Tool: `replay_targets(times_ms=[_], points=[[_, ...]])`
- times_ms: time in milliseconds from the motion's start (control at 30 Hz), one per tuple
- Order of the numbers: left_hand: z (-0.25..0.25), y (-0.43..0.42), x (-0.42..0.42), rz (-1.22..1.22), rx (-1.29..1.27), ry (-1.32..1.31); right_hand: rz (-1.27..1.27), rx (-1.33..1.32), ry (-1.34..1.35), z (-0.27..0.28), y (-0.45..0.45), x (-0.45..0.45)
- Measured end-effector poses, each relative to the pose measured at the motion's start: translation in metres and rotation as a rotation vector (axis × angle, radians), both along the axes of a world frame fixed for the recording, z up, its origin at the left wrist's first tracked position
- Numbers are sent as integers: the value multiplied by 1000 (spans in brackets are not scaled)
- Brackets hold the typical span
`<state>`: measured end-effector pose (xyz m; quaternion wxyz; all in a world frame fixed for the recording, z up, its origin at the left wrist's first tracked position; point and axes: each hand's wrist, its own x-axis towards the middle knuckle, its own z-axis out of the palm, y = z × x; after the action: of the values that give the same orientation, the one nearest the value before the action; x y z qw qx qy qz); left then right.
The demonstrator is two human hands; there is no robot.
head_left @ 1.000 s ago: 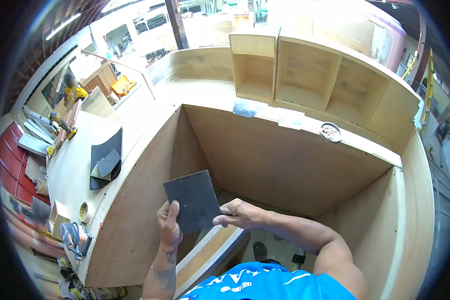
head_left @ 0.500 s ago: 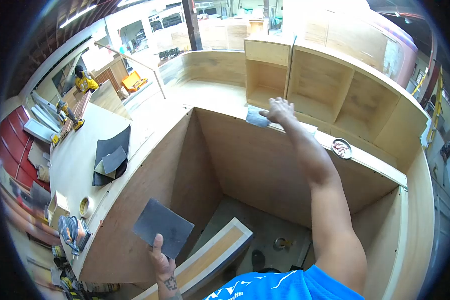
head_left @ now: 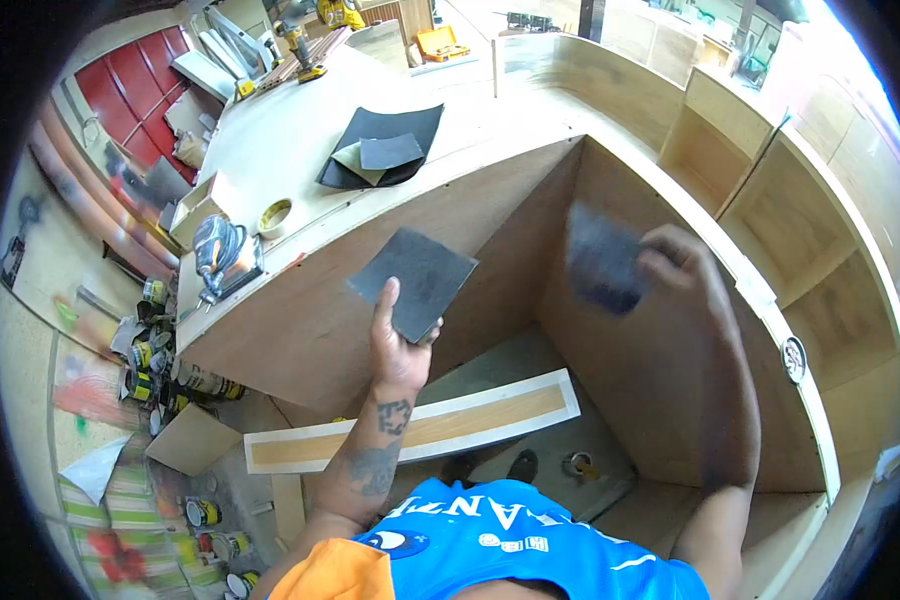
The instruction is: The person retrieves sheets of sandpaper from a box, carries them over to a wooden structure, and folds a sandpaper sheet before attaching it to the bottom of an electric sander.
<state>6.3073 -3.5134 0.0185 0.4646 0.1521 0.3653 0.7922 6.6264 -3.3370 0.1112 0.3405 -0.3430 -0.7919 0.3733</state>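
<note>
The left hand point(head_left: 402, 345) has its grip closed on one dark sheet point(head_left: 417, 278), thumb on top and fingers beneath its near edge. The right hand point(head_left: 685, 262), blurred, has its grip pinched on a second dark sheet point(head_left: 604, 262) by the right edge. Both sheets are above the open well of the bench point(head_left: 260, 150), the second to the right of the first and apart from it.

Below the hands, one long white-edged board point(head_left: 490, 428) lies across the well. On the bench to the far left lies one large black sheet point(head_left: 407, 122), bearing two smaller pieces: one grey piece point(head_left: 390, 152) and one greenish piece point(head_left: 353, 160). Nearer, on the left, are one tape roll point(head_left: 274, 230), one corded tool point(head_left: 225, 255) and one box point(head_left: 200, 208). Farther off stand one yellow drill point(head_left: 296, 47) and one orange case point(head_left: 438, 44). One round dish point(head_left: 793, 360) rests on the right ledge.
</note>
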Motion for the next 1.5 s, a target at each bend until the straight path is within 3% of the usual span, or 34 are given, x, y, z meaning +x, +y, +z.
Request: replay_targets(times_ms=[67,200,367,533,600,667,733,800,967,1100,1233,1333,1400,1433,1500], points=[[14,7,11,86,-25,-55,162,-162,-53,-13,-56,-24],[21,11,20,18,-2,-39,198,-274,-140,-37,-109,-54],[13,12,24,-90,94,-2,131,-191,-277,-34,-128,-58],[-1,17,29,-161,174,-76,52,-174,-193,-33,-139,-54],[5,6,35,-189,178,88,-16,-146,-183,-30,-140,-51],[11,-1,47,-189,179,91,-121,-249,11,-24,-136,-45],[12,-8,48,-231,188,333,-151,-81,36,-35,-127,-37],[20,-9,61,-200,187,325,-238,-342,469,-35,-130,-36],[16,-10,73,-232,130,550,-335,-290,782,-67,-133,-54],[15,-13,80,-257,150,604,-546,-278,867,-45,-137,-47],[10,-11,79,-336,196,705,-492,-170,857,-81,-120,-34],[24,-19,86,-388,203,653,-457,-273,871,-43,-132,-19],[24,-21,93,-435,195,599,-461,-275,886,-58,-124,-14],[20,-19,96,-474,210,606,-504,-181,754,-65,-119,-12],[11,-16,96,-515,227,614,-537,-198,834,-34,-133,-21]])
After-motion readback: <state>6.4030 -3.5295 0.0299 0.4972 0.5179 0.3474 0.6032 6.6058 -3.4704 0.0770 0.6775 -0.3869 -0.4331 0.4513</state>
